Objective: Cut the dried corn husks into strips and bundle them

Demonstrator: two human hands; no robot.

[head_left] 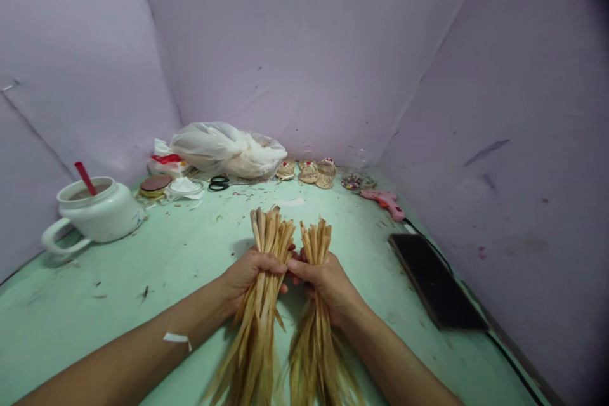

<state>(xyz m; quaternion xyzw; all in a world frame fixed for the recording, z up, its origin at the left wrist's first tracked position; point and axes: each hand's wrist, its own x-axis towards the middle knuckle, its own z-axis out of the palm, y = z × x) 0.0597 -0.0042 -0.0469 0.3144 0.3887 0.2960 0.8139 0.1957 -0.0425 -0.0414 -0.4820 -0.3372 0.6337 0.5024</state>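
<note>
Two bundles of dried, straw-coloured leaf strips stand side by side over the middle of the green table, their cut ends up and their loose ends fanning down toward me. My left hand (259, 273) is wrapped round the thicker left bundle (266, 317), thumb across its front. Round the thinner right bundle (318, 330) my right hand (328, 282) is closed. The thumbs of both hands meet between the bundles. Some fingers are hidden behind the strips. On my left forearm lies a small white strip (176, 337).
A white mug (104, 212) with a red straw stands left. Along the back are a tied plastic bag (228, 149), black-handled scissors (219, 183) and small woven pieces (309, 171). A pink glue gun (386, 201) and a dark flat tablet-like slab (438, 282) lie right, near a black cable.
</note>
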